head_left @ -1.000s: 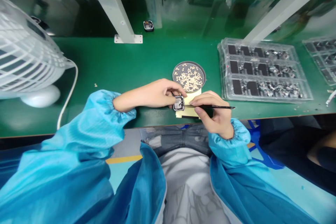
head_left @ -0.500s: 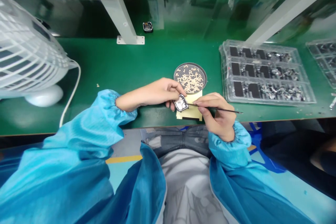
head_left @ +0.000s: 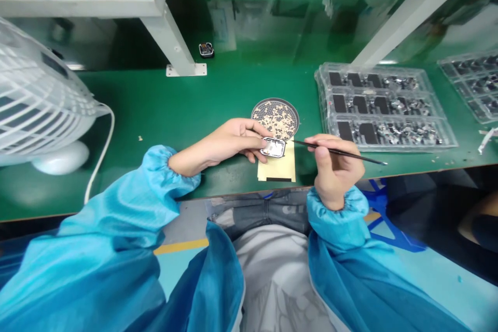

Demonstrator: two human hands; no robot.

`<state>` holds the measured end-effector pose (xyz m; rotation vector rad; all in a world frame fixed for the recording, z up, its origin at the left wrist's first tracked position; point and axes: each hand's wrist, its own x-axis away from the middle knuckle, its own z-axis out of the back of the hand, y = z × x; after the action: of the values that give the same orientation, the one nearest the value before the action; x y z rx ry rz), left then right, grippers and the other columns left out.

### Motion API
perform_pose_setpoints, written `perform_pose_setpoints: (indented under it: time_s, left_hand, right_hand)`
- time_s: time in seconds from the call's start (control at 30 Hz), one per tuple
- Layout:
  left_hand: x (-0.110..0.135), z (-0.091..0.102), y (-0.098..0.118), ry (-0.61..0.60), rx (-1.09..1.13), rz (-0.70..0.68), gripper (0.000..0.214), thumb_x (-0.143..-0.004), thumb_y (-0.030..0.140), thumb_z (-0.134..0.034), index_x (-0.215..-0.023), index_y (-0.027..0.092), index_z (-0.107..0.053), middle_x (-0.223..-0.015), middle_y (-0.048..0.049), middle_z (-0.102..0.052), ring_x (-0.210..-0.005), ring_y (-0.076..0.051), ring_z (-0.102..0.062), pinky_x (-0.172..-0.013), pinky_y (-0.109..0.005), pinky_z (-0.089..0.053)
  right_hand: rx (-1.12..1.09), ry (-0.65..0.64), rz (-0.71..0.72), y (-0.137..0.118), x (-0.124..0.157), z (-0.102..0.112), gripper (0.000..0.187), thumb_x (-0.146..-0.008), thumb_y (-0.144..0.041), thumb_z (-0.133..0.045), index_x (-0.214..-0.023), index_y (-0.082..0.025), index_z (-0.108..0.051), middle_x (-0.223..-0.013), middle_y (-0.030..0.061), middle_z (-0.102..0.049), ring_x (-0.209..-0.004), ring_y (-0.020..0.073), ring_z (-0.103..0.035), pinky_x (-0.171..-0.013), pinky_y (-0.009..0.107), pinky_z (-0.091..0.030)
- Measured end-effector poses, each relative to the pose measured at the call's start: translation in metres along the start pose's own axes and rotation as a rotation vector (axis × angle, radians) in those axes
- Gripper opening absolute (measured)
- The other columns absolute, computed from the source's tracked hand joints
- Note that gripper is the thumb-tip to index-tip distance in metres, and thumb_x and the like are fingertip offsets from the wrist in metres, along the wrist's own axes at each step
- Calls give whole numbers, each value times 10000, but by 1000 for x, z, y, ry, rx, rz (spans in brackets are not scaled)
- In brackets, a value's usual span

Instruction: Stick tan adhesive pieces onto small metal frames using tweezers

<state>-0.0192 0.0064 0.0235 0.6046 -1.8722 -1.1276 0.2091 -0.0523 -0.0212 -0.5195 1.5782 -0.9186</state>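
Observation:
My left hand (head_left: 229, 144) pinches a small squarish metal watch case (head_left: 273, 147) and holds it just above a yellow paper pad (head_left: 277, 168) near the bench's front edge. My right hand (head_left: 335, 166) is closed on thin black tweezers (head_left: 342, 153). Their tip points left, a short way from the case. Right behind the case sits a round mesh dish (head_left: 275, 115) with several tiny pale parts in it.
A clear plastic tray (head_left: 383, 108) of small parts lies to the right, with a second tray (head_left: 472, 83) at the far right edge. A white fan (head_left: 37, 101) with its cord stands at the left. A shelf post (head_left: 171, 39) and a small case (head_left: 206, 50) are behind.
My right hand has drawn the tweezers back to the right, away from the case. My left hand has tilted the case and shifted it slightly right and back.

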Motion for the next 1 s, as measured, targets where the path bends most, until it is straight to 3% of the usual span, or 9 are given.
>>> perform_pose_setpoints:
  time_s: [0.13, 0.5, 0.67, 0.87, 1.0]
  left_hand:
    - [-2, 2, -1, 30, -15, -24, 287, -832, 115, -818, -1074, 63, -674, -852, -149, -807, -687, -199, -794, -537, -185, -594]
    - [0, -1, -4, 53, 4, -71, 311, -817, 187, -861, -1044, 75, -680, -818, -139, -799, -707, -227, -804, -550, -198, -612]
    - [1, -1, -7, 46, -10, -136, 391, -797, 277, -915, -1043, 80, -685, -902, -167, -811, -775, -244, -813, -599, -230, -636]
    - [2, -5, -7, 61, -97, -221, 386, -793, 319, -933, -1036, 87, -743, -916, -140, -820, -768, -197, -800, -641, -226, -637]
    - [4, -9, -10, 130, -204, -370, 305, -796, 304, -924, -990, 107, -795, -1043, -146, -823, -913, -226, -812, -789, -284, -670]
  right_hand:
    - [53, -96, 39, 0, 0, 1, 57, -962, -256, -728, -1016, -267, -737, -951, 58, -784, -906, 257, -764, -830, 487, -617]
    - [119, -74, 69, 4, 1, -2, 115, -946, -199, -740, -1045, -258, -754, -978, 48, -803, -919, 239, -775, -844, 457, -625]
    - [33, -4, -93, 1, 3, -1, 62, -946, -255, -764, -1004, -237, -754, -962, 49, -810, -905, 216, -791, -830, 399, -645]
    - [11, 17, -393, 2, -3, 7, 222, -918, -417, -803, -942, -202, -756, -880, 40, -813, -692, 136, -727, -676, 275, -602]
    - [-130, 11, -487, 10, -5, 13, 198, -903, -395, -824, -957, -211, -773, -858, 19, -800, -683, 117, -702, -684, 254, -565]
